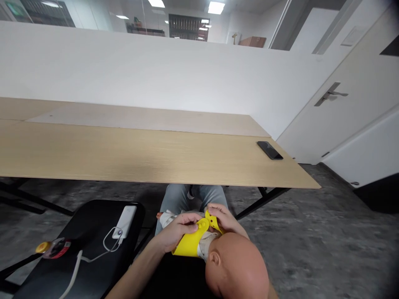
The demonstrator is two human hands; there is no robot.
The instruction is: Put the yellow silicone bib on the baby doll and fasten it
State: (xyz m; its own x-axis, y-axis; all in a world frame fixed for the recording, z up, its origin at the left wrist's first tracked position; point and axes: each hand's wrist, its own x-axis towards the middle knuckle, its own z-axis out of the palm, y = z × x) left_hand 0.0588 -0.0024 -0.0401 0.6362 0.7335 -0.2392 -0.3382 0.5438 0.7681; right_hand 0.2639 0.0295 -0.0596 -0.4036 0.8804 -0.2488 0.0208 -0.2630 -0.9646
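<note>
A baby doll [241, 263] in a light, patterned outfit lies across my lap, its bald head toward me at the lower right. Around its upper body is a yellow bib [188, 246] that looks like soft silicone. My left hand [182, 227] pinches the strap end with raised studs between thumb and fingers. The other strap end, with a row of holes, is held in my right hand [222, 216] close to the doll's neck. The two ends lie near each other; whether they are fastened I cannot tell. One small doll hand shows past my left hand.
A wooden table [140, 155] spans the front, with a black phone [269, 150] at its right end. On the black chair [93, 232] at left lie a white power bank [124, 222] with a cable and a bottle with a yellow cap [43, 247]. A door [352, 108] stands at right.
</note>
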